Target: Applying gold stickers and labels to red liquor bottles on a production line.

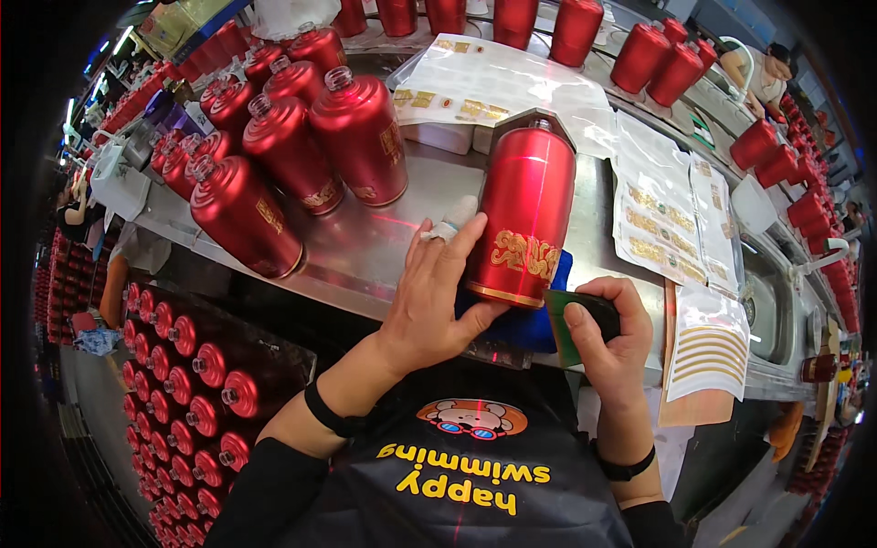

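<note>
A glossy red bottle (528,196) lies tilted in front of me, its base toward me and its neck by a dark angular holder (562,123). Gold ornament (525,251) runs round its lower end. My left hand (427,297) holds the bottle from the left, fingers along its side and thumb by the base; one finger has a white wrap (442,230). Closed in my right hand (618,342) is a flat green scraper (568,336) with a dark part in the palm. Its edge is close to the bottle's base; contact cannot be made out. Blue material (559,288) shows beneath.
Several red bottles (356,137) stand on the metal bench (365,251) at left. Sheets of gold decals (653,215) lie at right and behind, near a sink (772,306). Many more bottles (206,365) stand low at left. Another person (763,78) is at far right.
</note>
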{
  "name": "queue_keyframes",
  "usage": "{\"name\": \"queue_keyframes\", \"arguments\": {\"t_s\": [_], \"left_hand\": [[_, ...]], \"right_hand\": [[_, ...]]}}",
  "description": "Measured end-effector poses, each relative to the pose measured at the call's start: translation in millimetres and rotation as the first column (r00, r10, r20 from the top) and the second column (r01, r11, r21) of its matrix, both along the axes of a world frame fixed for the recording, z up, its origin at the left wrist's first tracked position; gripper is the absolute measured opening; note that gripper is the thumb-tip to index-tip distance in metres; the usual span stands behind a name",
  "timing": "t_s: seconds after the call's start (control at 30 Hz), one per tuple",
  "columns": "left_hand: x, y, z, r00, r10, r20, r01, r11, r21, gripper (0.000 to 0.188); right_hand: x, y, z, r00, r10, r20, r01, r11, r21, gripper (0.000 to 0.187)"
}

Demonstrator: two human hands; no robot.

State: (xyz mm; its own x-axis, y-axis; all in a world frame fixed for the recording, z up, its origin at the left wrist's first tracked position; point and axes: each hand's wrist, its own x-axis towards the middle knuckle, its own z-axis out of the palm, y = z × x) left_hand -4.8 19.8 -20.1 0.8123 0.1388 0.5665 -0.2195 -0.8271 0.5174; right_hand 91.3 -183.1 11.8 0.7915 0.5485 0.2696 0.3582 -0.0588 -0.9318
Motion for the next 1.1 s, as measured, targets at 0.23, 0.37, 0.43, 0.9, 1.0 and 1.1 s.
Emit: {"name": "queue_keyframes", "arguments": {"t_s": [0.23, 0.37, 0.43, 0.9, 1.0, 1.1], "left_hand": [[4.4, -12.8, 34.0, 0.997, -0.037, 0.065, 0.040, 0.998, -0.038, 0.061], [3.9, -14.4, 36.8, 1.000, 0.004, 0.011, -0.004, 0.999, 0.042, 0.060], [2.2, -15.1, 41.4, 0.999, 0.027, -0.020, -0.025, 0.997, 0.073, 0.058], [1.4, -23.0, 49.7, 0.995, 0.090, -0.045, -0.081, 0.982, 0.168, 0.054], [0.9, -22.1, 51.3, 0.994, 0.100, -0.039, -0.090, 0.974, 0.206, 0.053], [0.3, -21.5, 51.2, 0.995, 0.090, -0.034, -0.080, 0.974, 0.211, 0.052]], "right_hand": [[1.8, 1.2, -1.2, 0.999, 0.042, -0.025, -0.041, 0.999, 0.017, 0.017], [2.5, 1.3, -2.0, 0.998, 0.054, 0.017, -0.054, 0.999, 0.005, 0.017], [2.4, 0.5, -3.1, 0.998, 0.054, 0.018, -0.054, 0.998, 0.014, 0.016], [2.3, -1.1, -3.6, 0.996, 0.069, 0.054, -0.069, 0.998, 0.002, 0.015], [2.7, -1.6, -4.8, 0.993, 0.076, 0.093, -0.075, 0.997, -0.009, 0.016], [2.0, -2.5, -3.9, 0.996, 0.069, 0.056, -0.068, 0.998, -0.014, 0.016]]}}
